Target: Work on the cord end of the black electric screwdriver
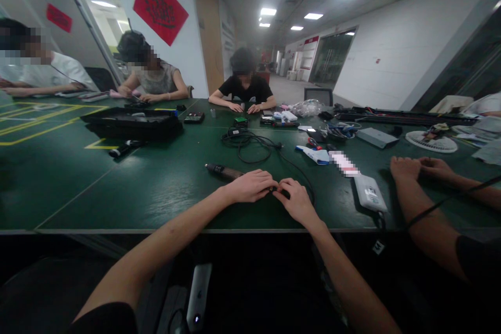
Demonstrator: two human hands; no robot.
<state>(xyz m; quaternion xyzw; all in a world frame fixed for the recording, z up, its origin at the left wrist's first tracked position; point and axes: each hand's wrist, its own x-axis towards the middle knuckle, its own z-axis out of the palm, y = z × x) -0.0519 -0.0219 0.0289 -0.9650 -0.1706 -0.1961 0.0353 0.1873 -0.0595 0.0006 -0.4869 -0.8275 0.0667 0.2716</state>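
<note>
My left hand (252,186) and my right hand (295,199) meet near the table's front edge, fingertips close together. Between them shows a small dark piece with a brassy spot (271,189); it is too small and too covered to name. Both hands are closed, with thumbs and fingers pinched at that spot. An electric screwdriver (224,171) lies on the table just beyond my left hand, its bit pointing left and its rear end hidden behind the hand. A thin black cord (299,169) curves down on the right, passing behind my right hand.
On the green table (156,182) are a coiled black cable (254,148), a black tray (133,121), a white power bank (370,193) and a white fan grille (430,142). A co-worker's hands (407,168) rest at right. Other people sit opposite.
</note>
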